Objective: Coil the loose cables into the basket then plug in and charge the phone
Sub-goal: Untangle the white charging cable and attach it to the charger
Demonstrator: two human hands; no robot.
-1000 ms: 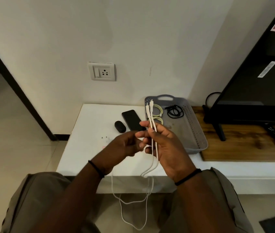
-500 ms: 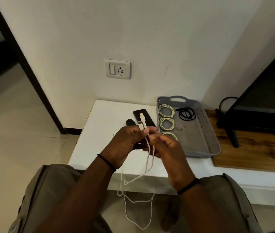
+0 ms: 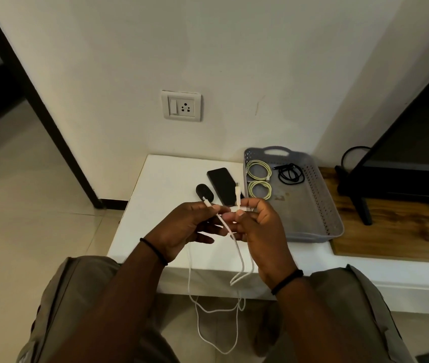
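Observation:
Both hands hold one white cable [image 3: 237,247] above the front of the white table [image 3: 161,195]. My left hand [image 3: 189,226] pinches one end plug, and my right hand [image 3: 258,224] pinches the other plug, which points up. The rest of the cable hangs in loops to the floor between my knees. A black phone [image 3: 221,186] lies flat on the table beyond my hands, with a small black charger [image 3: 204,191] to its left. The grey basket [image 3: 321,205] holds two coiled pale green cables [image 3: 259,170] and a coiled black cable [image 3: 290,174].
A white wall socket with a switch [image 3: 181,106] sits above the table. To the right, a television [image 3: 415,142] stands on a wooden board [image 3: 397,231]. A dark door frame [image 3: 32,95] runs down the left, with tiled floor beside the table.
The two plugs, held together before, are now apart, one in each hand. The view has tilted down and shifted left.

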